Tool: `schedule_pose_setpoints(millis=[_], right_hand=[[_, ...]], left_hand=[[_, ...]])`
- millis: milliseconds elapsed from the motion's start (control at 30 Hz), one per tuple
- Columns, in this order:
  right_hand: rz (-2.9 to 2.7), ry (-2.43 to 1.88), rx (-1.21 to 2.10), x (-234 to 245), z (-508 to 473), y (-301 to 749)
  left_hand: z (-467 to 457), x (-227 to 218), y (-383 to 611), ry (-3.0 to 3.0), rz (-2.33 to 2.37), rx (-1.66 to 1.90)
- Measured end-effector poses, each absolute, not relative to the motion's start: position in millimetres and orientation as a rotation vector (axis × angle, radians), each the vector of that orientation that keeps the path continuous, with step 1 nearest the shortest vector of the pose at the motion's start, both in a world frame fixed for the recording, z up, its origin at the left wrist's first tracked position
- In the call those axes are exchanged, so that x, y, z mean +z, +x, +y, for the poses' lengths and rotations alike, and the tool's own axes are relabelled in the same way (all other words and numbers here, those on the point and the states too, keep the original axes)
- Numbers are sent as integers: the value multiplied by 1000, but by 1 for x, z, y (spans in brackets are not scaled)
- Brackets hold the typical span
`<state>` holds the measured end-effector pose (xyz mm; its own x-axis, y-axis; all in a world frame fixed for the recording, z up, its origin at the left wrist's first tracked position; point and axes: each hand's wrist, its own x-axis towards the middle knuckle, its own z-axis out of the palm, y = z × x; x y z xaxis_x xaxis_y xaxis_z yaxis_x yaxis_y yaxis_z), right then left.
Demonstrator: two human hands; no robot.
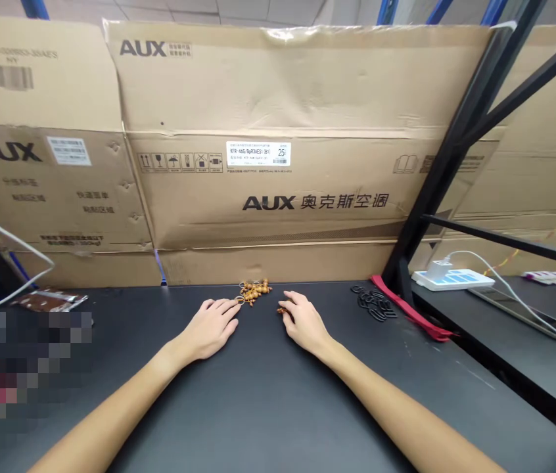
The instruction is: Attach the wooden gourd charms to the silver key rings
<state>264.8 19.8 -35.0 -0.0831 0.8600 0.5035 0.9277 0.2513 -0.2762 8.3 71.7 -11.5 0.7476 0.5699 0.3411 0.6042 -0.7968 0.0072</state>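
Note:
Near the back of the table lies a small pile of yellow-brown wooden keychains, with rounded, gourd-like pieces and thin metal rings. My left hand rests palm down just left of the pile, fingers stretched out. Its fingertips reach a metal ring at the pile's edge; whether they press on it I cannot tell. To the right of the pile, apart from it, my right hand has its fingers bent around a small brown wooden keychain. Most of that piece is hidden under the fingers.
Several black rings or clips lie right of my right hand, beside a red strap. Cardboard boxes wall off the back. A black metal post divides off a power strip. A brown packet lies at left.

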Motion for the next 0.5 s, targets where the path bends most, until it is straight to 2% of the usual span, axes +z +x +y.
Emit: schedule_pose_setpoints(millis=[200, 500], right_hand=[[-2007, -1396, -261, -21, 1, 250], [-2320, -1138, -46, -17, -13, 242]], left_hand=[[43, -3, 11, -3024, -765, -671], [20, -3, 24, -3272, -626, -778]])
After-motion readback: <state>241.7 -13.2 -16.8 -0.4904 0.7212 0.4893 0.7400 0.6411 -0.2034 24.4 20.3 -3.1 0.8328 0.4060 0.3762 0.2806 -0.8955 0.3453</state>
